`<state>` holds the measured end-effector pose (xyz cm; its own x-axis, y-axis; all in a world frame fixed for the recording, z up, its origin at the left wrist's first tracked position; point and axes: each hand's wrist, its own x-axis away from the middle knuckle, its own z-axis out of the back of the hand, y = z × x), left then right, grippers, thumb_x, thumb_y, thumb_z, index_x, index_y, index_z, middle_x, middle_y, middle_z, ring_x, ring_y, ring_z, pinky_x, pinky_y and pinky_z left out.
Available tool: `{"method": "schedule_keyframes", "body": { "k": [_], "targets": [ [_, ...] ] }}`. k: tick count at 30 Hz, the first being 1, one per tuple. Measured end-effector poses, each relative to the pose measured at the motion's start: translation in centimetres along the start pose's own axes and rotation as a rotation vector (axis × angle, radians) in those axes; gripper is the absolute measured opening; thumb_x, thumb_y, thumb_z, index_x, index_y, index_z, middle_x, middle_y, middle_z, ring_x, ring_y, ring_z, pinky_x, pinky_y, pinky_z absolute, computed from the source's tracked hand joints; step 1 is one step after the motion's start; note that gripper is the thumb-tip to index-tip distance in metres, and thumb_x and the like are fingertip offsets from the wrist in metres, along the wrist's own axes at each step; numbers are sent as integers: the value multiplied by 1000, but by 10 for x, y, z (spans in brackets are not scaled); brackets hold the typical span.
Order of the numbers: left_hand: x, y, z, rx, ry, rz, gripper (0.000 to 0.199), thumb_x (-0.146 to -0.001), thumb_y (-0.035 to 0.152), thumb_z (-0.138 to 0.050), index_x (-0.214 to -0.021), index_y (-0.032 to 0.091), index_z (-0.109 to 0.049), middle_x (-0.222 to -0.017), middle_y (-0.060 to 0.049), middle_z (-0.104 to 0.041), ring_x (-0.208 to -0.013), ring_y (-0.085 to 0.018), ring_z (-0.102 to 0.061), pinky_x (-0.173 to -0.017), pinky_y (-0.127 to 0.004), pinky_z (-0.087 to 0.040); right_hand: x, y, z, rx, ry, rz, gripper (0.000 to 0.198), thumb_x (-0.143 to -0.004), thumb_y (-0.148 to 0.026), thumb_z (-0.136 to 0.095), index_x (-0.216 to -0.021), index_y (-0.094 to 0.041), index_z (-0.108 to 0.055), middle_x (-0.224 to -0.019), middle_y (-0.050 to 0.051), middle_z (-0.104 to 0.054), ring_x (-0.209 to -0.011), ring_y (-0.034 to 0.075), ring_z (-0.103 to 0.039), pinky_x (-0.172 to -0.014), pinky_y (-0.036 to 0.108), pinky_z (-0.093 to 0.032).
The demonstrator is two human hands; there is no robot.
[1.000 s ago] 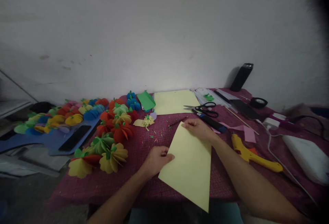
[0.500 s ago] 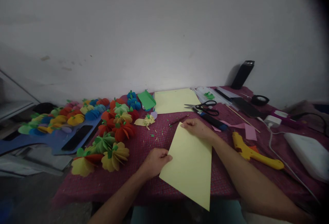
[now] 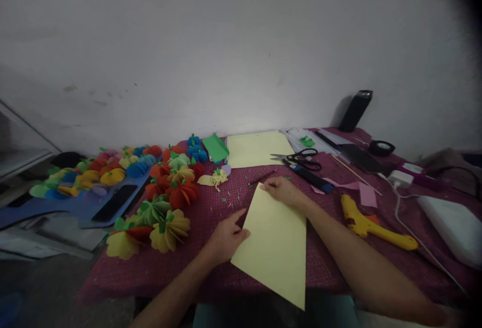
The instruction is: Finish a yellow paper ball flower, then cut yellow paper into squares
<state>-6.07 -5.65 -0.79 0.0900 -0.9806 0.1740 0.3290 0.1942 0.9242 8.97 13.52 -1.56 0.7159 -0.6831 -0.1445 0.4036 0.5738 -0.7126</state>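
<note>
A sheet of pale yellow paper (image 3: 276,247) slants over the front of the table, its lower corner past the front edge. My right hand (image 3: 284,191) grips its top edge, thumb on the upper face. At the sheet's left edge is my left hand (image 3: 228,237), index finger stretched out apart from the thumb; the thumb tip touches the paper. Beyond the sheet lie black-handled scissors (image 3: 301,157) and a dark blue utility knife (image 3: 311,176). Small yellow and green paper scraps (image 3: 218,178) are scattered in front of a yellow paper stack (image 3: 259,148).
Several colourful paper pumpkins (image 3: 183,192) crowd the left side, more on a blue board (image 3: 81,212) with a phone (image 3: 115,202). To the right are a yellow glue gun (image 3: 376,227), a pink strip (image 3: 367,195), a white cable (image 3: 398,212), tape (image 3: 381,147) and a black bottle (image 3: 356,111).
My left index finger has lifted and spread away from the thumb. The sheet and my right hand have shifted slightly left.
</note>
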Motion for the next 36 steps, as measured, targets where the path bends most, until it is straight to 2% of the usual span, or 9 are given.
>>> {"method": "schedule_keyframes", "body": {
  "k": [4, 8, 12, 15, 17, 19, 22, 27, 36],
  "targets": [
    [2, 4, 0, -207, 90, -101, 58, -76, 24, -51, -133, 18, -36, -53, 3, -58, -48, -13, -49, -52, -22, -33, -3, 0, -3, 96, 22, 7, 36, -81, -40, -42, -62, -16, -60, -56, 0, -54, -51, 10, -43, -46, 22, -24],
    [2, 7, -1, -483, 127, -144, 41, -79, 26, -47, -120, 24, -51, -66, -3, -63, -60, -19, -58, -59, -26, -37, -5, 1, -3, 205, 41, 6, 33, -82, -37, -42, -68, -16, -63, -61, 2, -59, -54, 12, -47, -48, 23, -24],
    [-2, 9, 0, -867, 229, -70, 35, -82, 37, -44, -109, 19, -57, -69, -10, -64, -66, -27, -61, -66, -36, -42, -4, -2, -3, 293, 33, 24, 32, -85, -38, -42, -74, -17, -65, -70, 4, -64, -60, 14, -52, -52, 23, -28],
    [-10, 15, -4, -1042, 278, -169, 35, -87, 33, -37, -110, 15, -55, -86, -14, -64, -84, -29, -59, -76, -41, -42, -4, -6, -4, 359, 35, 26, 33, -86, -39, -40, -79, -18, -65, -76, 6, -66, -66, 15, -55, -56, 24, -30],
    [-18, 18, -11, -1087, 251, -328, 35, -87, 21, -35, -118, 14, -49, -110, -15, -58, -104, -27, -51, -89, -40, -38, -5, -7, -6, 400, 33, 18, 34, -87, -39, -39, -82, -18, -66, -78, 7, -66, -69, 16, -56, -59, 24, -31],
    [-27, 18, -20, -1099, 199, -462, 40, -86, 13, -33, -125, 12, -42, -129, -14, -45, -119, -25, -40, -98, -37, -31, -6, -8, -7, 436, 22, 12, 33, -87, -38, -40, -83, -18, -65, -80, 7, -67, -71, 17, -57, -61, 24, -32],
    [-37, 15, -34, -1080, 131, -566, 41, -87, 14, -32, -127, 9, -39, -136, -15, -37, -127, -23, -29, -104, -36, -25, -7, -9, -8, 483, 5, 4, 32, -88, -37, -40, -83, -18, -65, -79, 7, -67, -72, 16, -58, -61, 24, -33],
    [-45, 1, -44, -1003, 97, -542, 45, -90, 29, -33, -130, 9, -34, -137, -14, -37, -129, -22, -28, -106, -37, -24, -5, -11, -8, 525, -6, -1, 31, -88, -36, -40, -85, -18, -65, -82, 8, -67, -75, 17, -59, -63, 24, -35],
    [-46, -6, -45, -1037, 74, -515, 43, -92, 30, -28, -131, 13, -33, -139, -9, -35, -130, -19, -26, -107, -37, -24, -6, -17, 6, 542, 41, -46, 27, -87, -33, -42, -92, -18, -64, -90, 8, -67, -85, 20, -59, -73, 28, -39]
  ]
}}
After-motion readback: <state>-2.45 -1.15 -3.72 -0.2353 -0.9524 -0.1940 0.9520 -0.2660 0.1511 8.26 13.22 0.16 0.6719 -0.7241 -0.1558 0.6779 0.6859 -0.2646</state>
